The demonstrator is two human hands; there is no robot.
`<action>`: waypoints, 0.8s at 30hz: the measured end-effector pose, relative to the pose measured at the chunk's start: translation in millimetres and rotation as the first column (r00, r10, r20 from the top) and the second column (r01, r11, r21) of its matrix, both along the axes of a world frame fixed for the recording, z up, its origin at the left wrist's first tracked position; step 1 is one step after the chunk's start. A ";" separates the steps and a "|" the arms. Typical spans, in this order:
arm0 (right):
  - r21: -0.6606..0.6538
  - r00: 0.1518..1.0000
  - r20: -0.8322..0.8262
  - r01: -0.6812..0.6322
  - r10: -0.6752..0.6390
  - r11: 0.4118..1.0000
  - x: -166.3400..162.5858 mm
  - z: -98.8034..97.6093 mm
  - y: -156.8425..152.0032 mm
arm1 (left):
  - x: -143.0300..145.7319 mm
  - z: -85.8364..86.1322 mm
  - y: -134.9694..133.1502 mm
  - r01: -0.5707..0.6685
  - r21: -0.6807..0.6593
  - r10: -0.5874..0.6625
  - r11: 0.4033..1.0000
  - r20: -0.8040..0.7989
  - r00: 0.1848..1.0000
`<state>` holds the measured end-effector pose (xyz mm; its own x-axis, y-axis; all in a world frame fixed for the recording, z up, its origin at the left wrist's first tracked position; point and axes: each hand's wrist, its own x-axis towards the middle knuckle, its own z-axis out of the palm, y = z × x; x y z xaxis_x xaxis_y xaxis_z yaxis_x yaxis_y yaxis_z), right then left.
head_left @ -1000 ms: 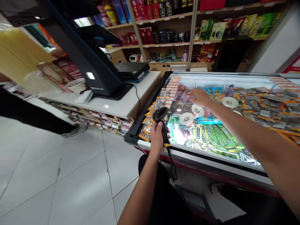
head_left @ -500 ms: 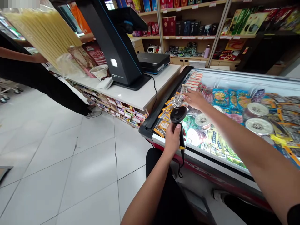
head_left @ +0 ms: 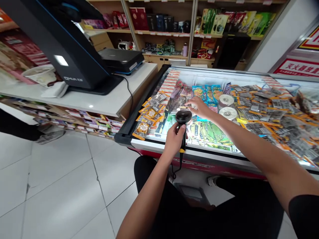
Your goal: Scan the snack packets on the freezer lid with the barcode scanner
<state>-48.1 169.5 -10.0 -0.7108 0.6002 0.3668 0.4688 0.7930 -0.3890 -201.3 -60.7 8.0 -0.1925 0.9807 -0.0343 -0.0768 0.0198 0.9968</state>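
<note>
My left hand (head_left: 175,139) is wrapped round the handle of a black-and-yellow barcode scanner (head_left: 183,117), held upright over the front edge of a glass-topped freezer (head_left: 171,144). Just beyond the scanner's head is my right hand (head_left: 197,107), low over the glass with its fingers bent together. Whatever sits between those fingertips is too small and partly hidden to make out. To the left on the glass lies a small pile of orange-edged snack packets (head_left: 151,112). A far larger heap of similar packets (head_left: 276,114) spreads across the right side.
Inside the freezer are round white-lidded tubs (head_left: 228,113) and blue bags (head_left: 206,93). On the left, a counter (head_left: 109,103) carries a black checkout machine (head_left: 74,59) and a flat black scale (head_left: 122,59). Stocked shelves (head_left: 164,34) line the back. Another person's shoe (head_left: 51,136) shows at left.
The view has swung right, bringing the large packet heap and a red-and-white sign into sight. My right hand has left the small packet pile and come behind the scanner. My left hand keeps the scanner.
</note>
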 end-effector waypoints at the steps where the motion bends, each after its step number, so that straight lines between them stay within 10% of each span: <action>1: -0.035 1.000 0.002 -0.013 0.013 0.999 10.3 3.0 -3.3 | 8.2 -0.3 0.3 0.035 -0.002 -0.035 0.999 -0.006 0.999; 24: 0.033 0.994 0.107 0.026 -0.029 0.999 42.6 -4.2 -3.1 | 52.9 -3.9 14.2 -0.006 0.051 0.013 0.999 -0.148 0.989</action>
<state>-5.5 166.4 -14.2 -0.7304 0.6095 0.3082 0.5283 0.7902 -0.3106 -148.3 -46.5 4.1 -0.2010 0.9786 0.0450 0.0716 -0.0311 0.9969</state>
